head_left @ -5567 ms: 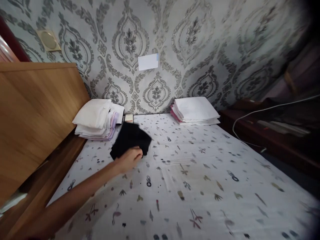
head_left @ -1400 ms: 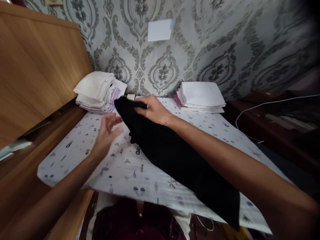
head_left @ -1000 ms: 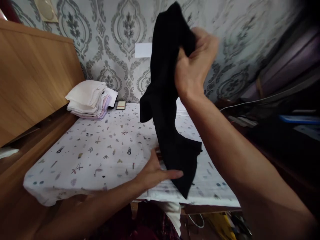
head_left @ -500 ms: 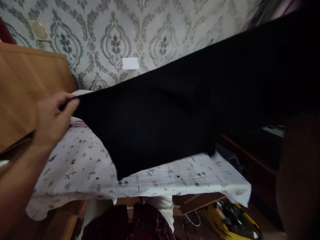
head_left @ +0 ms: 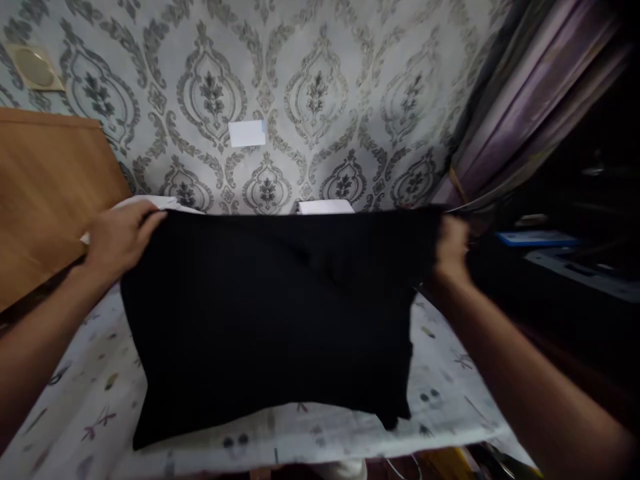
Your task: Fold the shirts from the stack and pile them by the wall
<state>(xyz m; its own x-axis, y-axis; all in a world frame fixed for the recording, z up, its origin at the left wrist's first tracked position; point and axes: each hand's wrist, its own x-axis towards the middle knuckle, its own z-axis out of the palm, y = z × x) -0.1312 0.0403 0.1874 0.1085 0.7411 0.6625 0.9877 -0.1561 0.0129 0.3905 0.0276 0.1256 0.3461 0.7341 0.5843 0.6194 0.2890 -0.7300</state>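
Note:
A black garment, its exact kind unclear, hangs stretched between my two hands above the table. My left hand pinches its upper left corner between thumb and fingers. At the upper right corner my right hand grips the cloth, slightly blurred and partly behind it. The garment's top edge runs nearly level, and its lower edge droops unevenly over a white printed tablecloth.
A wooden panel stands at the left. Behind the table is a patterned wall with a white card on it. A purple curtain hangs at the right, near dark shelving with a blue-edged item.
My right hand has come down and inward from the upper right. The black garment has gone from a slanted stretch to a level one, hanging lower and squarer in front of me.

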